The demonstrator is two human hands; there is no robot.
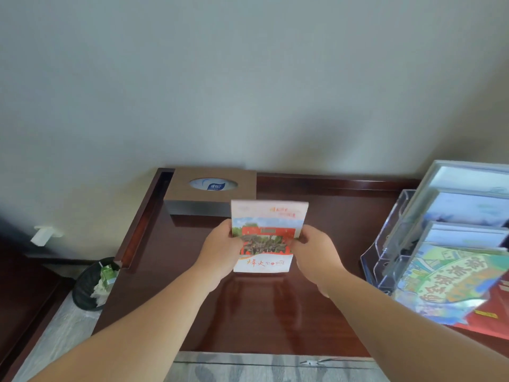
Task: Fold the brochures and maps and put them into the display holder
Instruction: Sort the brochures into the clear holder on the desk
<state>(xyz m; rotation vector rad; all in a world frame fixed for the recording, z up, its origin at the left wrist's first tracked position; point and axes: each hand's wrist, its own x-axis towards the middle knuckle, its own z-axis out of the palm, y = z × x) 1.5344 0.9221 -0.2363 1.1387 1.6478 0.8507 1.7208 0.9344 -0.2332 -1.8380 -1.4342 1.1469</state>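
Observation:
A folded brochure (266,232) with a red building photo and orange lettering stands upright, its lower edge just above or on the dark wooden desk (248,312). My left hand (220,252) grips its left edge and my right hand (314,255) grips its right edge. The clear acrylic display holder (391,244) stands at the right, its tiers holding several pale blue brochures. A colourful green and blue map (451,282) and a red brochure (493,315) lie at the holder's foot.
A brown tissue box (210,193) sits at the back of the desk, right behind the brochure. A black waste bin (92,285) with rubbish stands on the floor to the left. The wall rises behind the desk's raised rim.

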